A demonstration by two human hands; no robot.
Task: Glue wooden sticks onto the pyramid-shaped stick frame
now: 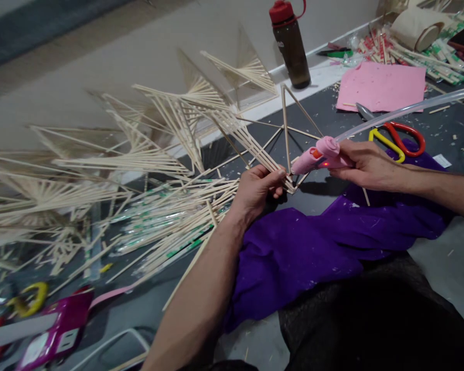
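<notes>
My left hand (260, 186) pinches the lower end of a fan-like frame of thin wooden sticks (251, 144), near its corner joint. My right hand (365, 164) is closed around a pink-wrapped glue gun (313, 157), which has a small red light. The gun's tip meets or nearly meets the stick joint beside my left fingers; exact contact is hard to tell. From the back of the gun a long clear glue stick (406, 109) runs up to the right. Behind the joint, more sticks form an open triangular frame (285, 123).
Stick structures (139, 154) line the wall at left. Packaged chopsticks (178, 216) lie below them. A purple cloth (294, 252) drapes the front edge. Scissors (402, 139), a pink sheet (382, 86) and a bottle (292, 49) stand or lie beyond. A magenta device (58, 330) is at lower left.
</notes>
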